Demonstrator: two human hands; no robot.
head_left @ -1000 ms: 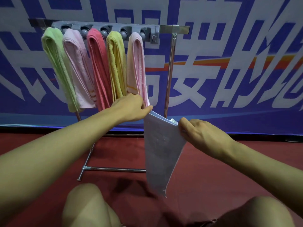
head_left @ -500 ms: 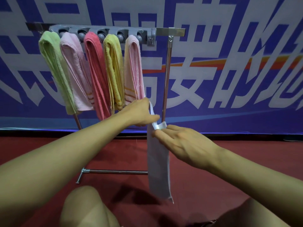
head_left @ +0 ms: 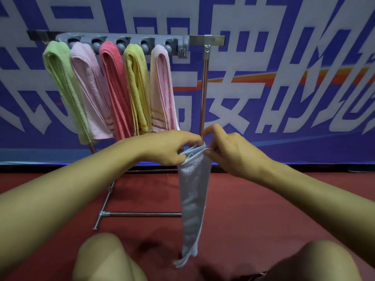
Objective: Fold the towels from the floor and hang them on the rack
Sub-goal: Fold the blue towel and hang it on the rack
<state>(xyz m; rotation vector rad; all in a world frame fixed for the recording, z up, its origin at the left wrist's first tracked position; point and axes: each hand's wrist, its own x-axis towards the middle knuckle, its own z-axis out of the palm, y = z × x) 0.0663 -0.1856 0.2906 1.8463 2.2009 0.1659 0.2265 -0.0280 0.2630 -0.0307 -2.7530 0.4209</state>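
A light blue towel (head_left: 192, 201) hangs folded into a narrow strip in front of me, its lower end just above the red floor. My left hand (head_left: 170, 148) pinches its top edge from the left. My right hand (head_left: 227, 151) pinches the same top edge from the right, the two hands almost touching. Behind them stands the metal rack (head_left: 205, 84) with a grey holder bar (head_left: 125, 39) on top. Several folded towels hang from the bar: green (head_left: 63, 88), pale pink (head_left: 91, 92), red (head_left: 115, 90), yellow (head_left: 138, 88) and pink with stripes (head_left: 162, 88).
The rack's foot bar (head_left: 140, 214) lies on the red carpet (head_left: 253, 209) under the hanging towel. A blue and white banner (head_left: 284, 67) covers the wall behind. My knees (head_left: 105, 258) show at the bottom edge. The holder bar's right end (head_left: 182, 49) carries no towel.
My right hand has brought its end of the blue towel over to my left hand, so the towel went from a wide sheet to a narrow folded strip.
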